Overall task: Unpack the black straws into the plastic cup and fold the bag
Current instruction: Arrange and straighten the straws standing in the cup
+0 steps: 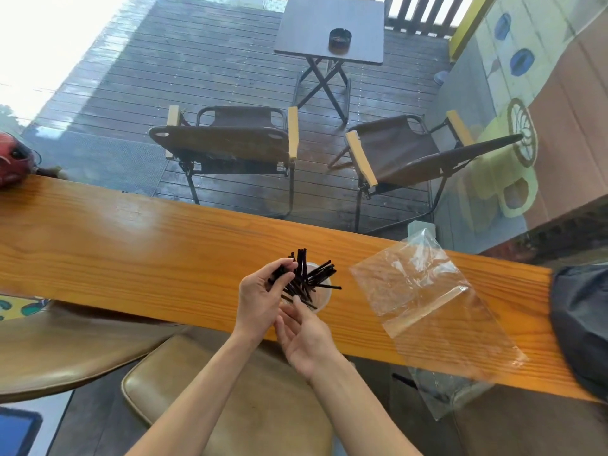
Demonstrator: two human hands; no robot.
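Step in hand, by judgement: last of the unpacking, with black straws (309,278) going into the plastic cup (321,296). Cup upright on the wooden counter (131,245), close to the near edge, roughly mid-length. Straws fanned loosely above the rim, leaning several ways; a few splayed toward the right end of the counter. Left hand (260,301) raised over the cup's left side, fingers (286,268) curled round a small bunch of straws, thumb closing on them from below. Right hand (306,337) palm-up at the near edge just beside the cup, fingers relaxed and fairly straight, one fingertip touching or almost touching the cup wall; holding nothing visible. Clear bag (427,307) flat on the counter toward the right end, apart from the cup, one corner overhanging the near edge, another lifted off the far edge; looks empty, no straws seen inside. Fold not yet started. Dark bundle (582,324) at the right end of the counter, touching or just beside the bag's edge; cannot tell which. Next move, as judged: lower the held bunch into the cup and release, with the cup steadied, since light plastic carrying a splayed load may tip. Then both hands to the bag: press out air, flatten, fold. Thin film likely slippery and prone to springing open.
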